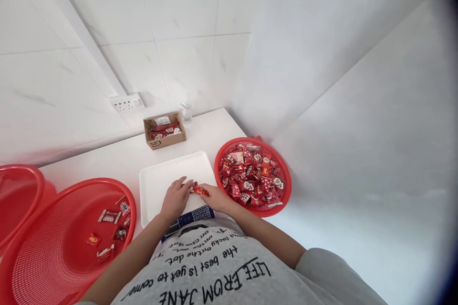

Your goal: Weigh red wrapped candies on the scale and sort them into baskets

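Note:
Over the white tray (153, 186), my left hand (175, 198) has its fingers closed at the left end of some small red packets. My right hand (215, 197) pinches a red packet with yellow print (201, 190) from the right, close beside the left fingertips. A dark red wrapper shows between the two hands, partly hidden by fingers. The tray rests on a blue scale with number keys (199, 215), just in front of my body. Right of the tray, a round red basket (288, 178) holds several red and white wrapped packets.
A large red basket (130, 200) with several packets stands at the left, beside another red basket (37, 176). Behind the tray are a cardboard box (168, 141) of red packets and a clear plastic item (186, 113). A wall socket (126, 103) is above the table.

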A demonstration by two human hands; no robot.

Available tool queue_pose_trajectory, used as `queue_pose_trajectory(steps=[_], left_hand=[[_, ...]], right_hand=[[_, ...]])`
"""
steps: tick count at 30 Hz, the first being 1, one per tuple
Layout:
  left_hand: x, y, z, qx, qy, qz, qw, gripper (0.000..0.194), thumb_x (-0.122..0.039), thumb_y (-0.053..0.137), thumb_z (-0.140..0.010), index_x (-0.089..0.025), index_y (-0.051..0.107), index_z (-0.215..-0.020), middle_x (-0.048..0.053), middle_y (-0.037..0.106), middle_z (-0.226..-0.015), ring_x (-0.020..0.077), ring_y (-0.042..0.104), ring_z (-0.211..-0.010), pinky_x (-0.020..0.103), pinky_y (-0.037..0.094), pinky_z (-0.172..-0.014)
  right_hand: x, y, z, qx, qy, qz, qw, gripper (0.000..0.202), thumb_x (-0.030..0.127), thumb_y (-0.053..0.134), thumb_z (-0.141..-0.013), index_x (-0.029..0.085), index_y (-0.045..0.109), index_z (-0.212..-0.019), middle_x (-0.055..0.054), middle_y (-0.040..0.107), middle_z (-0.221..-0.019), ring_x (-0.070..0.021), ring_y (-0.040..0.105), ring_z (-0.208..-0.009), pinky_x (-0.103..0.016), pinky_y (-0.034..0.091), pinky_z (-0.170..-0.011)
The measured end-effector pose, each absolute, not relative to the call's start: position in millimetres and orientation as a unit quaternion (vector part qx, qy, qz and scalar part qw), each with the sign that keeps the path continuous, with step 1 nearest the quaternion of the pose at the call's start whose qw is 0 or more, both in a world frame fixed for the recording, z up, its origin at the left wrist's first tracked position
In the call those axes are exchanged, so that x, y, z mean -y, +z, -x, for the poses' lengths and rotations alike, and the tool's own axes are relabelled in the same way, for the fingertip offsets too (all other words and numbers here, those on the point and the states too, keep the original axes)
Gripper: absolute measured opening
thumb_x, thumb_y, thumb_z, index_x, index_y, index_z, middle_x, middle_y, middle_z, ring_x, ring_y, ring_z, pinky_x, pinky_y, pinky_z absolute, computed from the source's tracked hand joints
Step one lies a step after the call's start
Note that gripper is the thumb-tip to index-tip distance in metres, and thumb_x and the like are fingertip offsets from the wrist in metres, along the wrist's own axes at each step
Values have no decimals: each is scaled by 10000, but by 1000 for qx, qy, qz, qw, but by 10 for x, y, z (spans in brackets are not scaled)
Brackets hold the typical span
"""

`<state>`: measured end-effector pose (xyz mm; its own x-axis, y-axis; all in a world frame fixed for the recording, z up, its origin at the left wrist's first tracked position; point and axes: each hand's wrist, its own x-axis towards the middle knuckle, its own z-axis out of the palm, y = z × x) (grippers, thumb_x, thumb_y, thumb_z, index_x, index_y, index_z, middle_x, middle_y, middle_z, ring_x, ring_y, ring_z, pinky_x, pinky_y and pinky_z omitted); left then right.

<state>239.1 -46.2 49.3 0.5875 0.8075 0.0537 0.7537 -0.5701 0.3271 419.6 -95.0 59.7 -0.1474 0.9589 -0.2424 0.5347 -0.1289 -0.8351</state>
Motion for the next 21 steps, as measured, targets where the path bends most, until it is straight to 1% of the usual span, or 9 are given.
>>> queue_pose_trajectory(steps=[2, 4, 8, 11, 14, 16, 18, 21], left_hand=[[494, 454, -2443, -396, 93, -904, 133, 339, -247, 391, -886, -247, 556, -1182, 72, 464, -1336, 252, 413, -1219, 419, 384, -981], [509, 422, -2468, -396, 80, -906, 127, 333, -244, 416, -873, -237, 566, -1170, 77, 467, -1338, 261, 387, -1244, 424, 374, -990], [486, 439, -2410, -467, 56, -876, 108, 338, -246, 403, -874, -212, 563, -1170, 95, 503, -1294, 260, 460, -1161, 415, 408, -936], [468, 514, -2355, -520, 42, -847, 99, 356, -316, 374, -891, -204, 563, -1170, 101, 509, -1286, 268, 510, -1071, 413, 444, -858], [481, 574, -2339, -557, 36, -826, 85, 413, -373, 346, -899, -186, 534, -1215, 114, 492, -1310, 290, 508, -1073, 433, 442, -843], [508, 582, -2333, -558, 52, -825, 76, 424, -344, 331, -903, -180, 505, -1254, 118, 460, -1347, 298, 475, -1132, 450, 420, -883], [547, 559, -2322, -522, 73, -846, 78, 421, -291, 326, -903, -187, 491, -1276, 106, 428, -1381, 292, 410, -1215, 458, 372, -958], [622, 484, -2301, -445, 75, -887, 98, 407, -263, 337, -898, -232, 507, -1266, 62, 437, -1386, 279, 323, -1296, 478, 279, -1045]], right_hand=[[954, 604, -4234, 632, 430, 600, 235, 348, 172, 490, -811, 259, 574, -1137, -5, 637, -1146, -159, 576, -1038, -276, 414, -909], [961, 632, -4289, 644, 419, 601, 222, 322, 160, 480, -810, 242, 600, -1097, -16, 653, -1114, -165, 587, -1018, -277, 423, -895], [961, 723, -4395, 640, 403, 621, 209, 291, 165, 464, -810, 206, 627, -1048, -45, 676, -1048, -181, 613, -961, -286, 452, -844], [933, 761, -4404, 622, 402, 632, 232, 306, 193, 471, -815, 197, 617, -1084, -54, 667, -1086, -183, 606, -990, -284, 452, -859], [899, 744, -4331, 624, 415, 617, 241, 347, 199, 484, -806, 216, 598, -1134, -39, 649, -1134, -169, 606, -988, -277, 453, -873], [882, 715, -4292, 641, 428, 595, 229, 358, 206, 503, -792, 229, 603, -1135, -31, 644, -1146, -164, 619, -946, -284, 461, -868], [865, 686, -4325, 649, 424, 588, 232, 346, 214, 508, -787, 220, 618, -1115, -40, 648, -1135, -164, 623, -922, -295, 466, -865], [818, 633, -4572, 608, 352, 651, 288, 338, 192, 437, -820, 199, 611, -1110, -54, 645, -1123, -160, 598, -977, -306, 447, -898]])
